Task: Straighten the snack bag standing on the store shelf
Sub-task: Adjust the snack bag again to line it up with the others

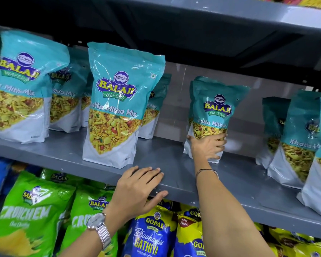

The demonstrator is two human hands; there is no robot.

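A teal and white snack bag (214, 106) stands upright, set back on the grey shelf (174, 164), right of centre. My right hand (208, 147) grips its lower front, fingers wrapped across the bag's bottom part. My left hand (139, 188) rests flat on the shelf's front edge, fingers spread, holding nothing. A second bag stands close behind the gripped one, mostly hidden.
More teal bags of the same kind stand along the shelf: one large bag (119, 104) nearer the front at centre, others at the left (20, 86) and right (300, 138). Green (32, 210), blue and yellow packets (152, 234) fill the shelf below. Another shelf (230, 17) overhangs above.
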